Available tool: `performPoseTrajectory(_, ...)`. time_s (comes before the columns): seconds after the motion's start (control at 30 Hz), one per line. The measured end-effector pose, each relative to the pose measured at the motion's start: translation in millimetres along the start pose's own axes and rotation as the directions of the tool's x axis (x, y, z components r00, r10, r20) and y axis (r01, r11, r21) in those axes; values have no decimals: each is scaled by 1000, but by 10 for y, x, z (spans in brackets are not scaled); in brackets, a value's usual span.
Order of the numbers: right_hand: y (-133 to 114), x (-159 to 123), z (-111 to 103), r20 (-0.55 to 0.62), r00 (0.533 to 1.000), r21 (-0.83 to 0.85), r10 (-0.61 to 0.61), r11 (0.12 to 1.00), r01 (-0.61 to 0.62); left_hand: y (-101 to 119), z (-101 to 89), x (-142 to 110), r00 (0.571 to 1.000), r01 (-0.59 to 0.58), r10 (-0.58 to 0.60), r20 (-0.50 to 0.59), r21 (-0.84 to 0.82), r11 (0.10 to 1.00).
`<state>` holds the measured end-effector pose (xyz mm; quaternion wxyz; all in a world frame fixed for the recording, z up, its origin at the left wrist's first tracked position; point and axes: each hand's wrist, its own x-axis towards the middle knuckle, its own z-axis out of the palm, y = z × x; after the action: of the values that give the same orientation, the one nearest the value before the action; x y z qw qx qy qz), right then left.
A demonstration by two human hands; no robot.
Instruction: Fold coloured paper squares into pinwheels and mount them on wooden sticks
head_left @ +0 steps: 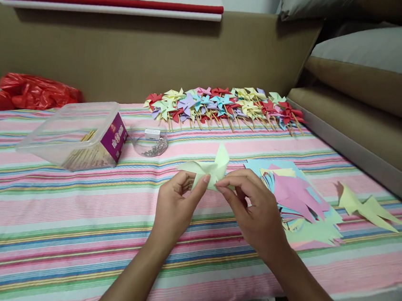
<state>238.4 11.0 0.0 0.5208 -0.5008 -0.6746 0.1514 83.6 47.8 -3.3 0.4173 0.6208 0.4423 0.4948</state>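
Pale-green folded-paper pinwheel point(214, 168) held between two hands

From my remote view, the left hand point(177, 205) grips its middle, thumb across the near face; the right hand point(252, 206) pinches its lower right edge. It lies directly between both grips, the left nearer its centre, one blade standing up, another pointing left.

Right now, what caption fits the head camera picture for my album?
Hands hold pale green paper, with colorful pinwheels lying behind.

Both bare forearms point(133, 275) slanted inward; the left hand point(178, 201) pinched with thumb over curled fingers, the right hand point(257, 211), wrist bent, pinched just beside it
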Motion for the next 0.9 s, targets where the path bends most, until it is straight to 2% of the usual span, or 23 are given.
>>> performPoseTrajectory(0.2,30,-18,-5,-36,999,-69,9,998,-11,29,45,-39,998,-54,55,-20,40,998)
performPoseTrajectory(0.47,23,1,1,-58,996,46,73,996,-71,14,42,-64,995,-79,84,-58,88,993)
performPoseTrajectory(0.9,73,20,-40,58,985,168,164,971,-172,-23,52,-82,992,-109,111,-57,35,993)
